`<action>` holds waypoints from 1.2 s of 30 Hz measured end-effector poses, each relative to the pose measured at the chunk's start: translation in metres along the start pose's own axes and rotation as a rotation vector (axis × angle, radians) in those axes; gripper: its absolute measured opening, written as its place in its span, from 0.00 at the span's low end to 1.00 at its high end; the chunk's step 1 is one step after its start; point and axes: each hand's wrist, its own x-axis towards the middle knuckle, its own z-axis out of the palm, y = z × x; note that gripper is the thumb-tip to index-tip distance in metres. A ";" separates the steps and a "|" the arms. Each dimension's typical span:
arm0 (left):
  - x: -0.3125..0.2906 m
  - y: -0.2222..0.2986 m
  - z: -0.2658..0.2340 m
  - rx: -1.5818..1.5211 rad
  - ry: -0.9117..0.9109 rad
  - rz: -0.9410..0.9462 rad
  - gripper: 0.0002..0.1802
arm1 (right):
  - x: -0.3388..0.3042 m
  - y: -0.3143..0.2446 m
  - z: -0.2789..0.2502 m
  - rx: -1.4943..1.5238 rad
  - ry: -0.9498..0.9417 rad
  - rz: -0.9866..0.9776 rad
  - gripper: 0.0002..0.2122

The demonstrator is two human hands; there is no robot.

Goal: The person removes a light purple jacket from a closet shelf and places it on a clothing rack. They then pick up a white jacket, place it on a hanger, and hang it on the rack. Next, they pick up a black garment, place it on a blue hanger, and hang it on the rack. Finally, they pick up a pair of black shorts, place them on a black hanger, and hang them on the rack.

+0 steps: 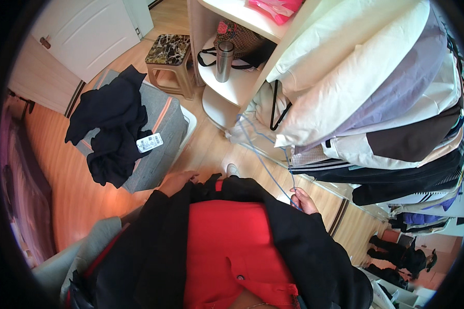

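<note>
My right hand [304, 201] is closed around one end of a thin blue wire hanger [272, 177], which stretches up and left toward the wardrobe. My left hand [177, 182] is beside the edge of black cloth [250, 189] at my front; its fingers are curled in, and what they hold, if anything, cannot be made out. Past it, a black knitted garment [105, 110] with a white tag [149, 142] lies crumpled over a grey fabric storage box [174, 126]. Black sleeves cover both my arms, and red cloth [227, 232] shows between them.
Many clothes [355, 77] hang close together at the right, a black hanger [278, 105] among them. Shelves ahead carry a steel flask [224, 62] and a patterned bag [242, 40]. A stool [169, 59] stands near the white door [90, 33]; a purple-covered bed or similar lies left.
</note>
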 end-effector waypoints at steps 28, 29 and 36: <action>-0.028 0.093 -0.053 -1.189 0.194 0.419 0.28 | 0.112 -0.113 0.200 -0.348 -0.461 -0.176 0.19; -0.033 0.091 -0.060 -1.099 0.164 0.399 0.26 | 0.114 -0.114 0.206 -0.353 -0.431 -0.190 0.18; -0.079 0.037 -0.125 -0.166 0.401 0.170 0.22 | 0.117 -0.112 0.218 -0.365 -0.399 -0.151 0.16</action>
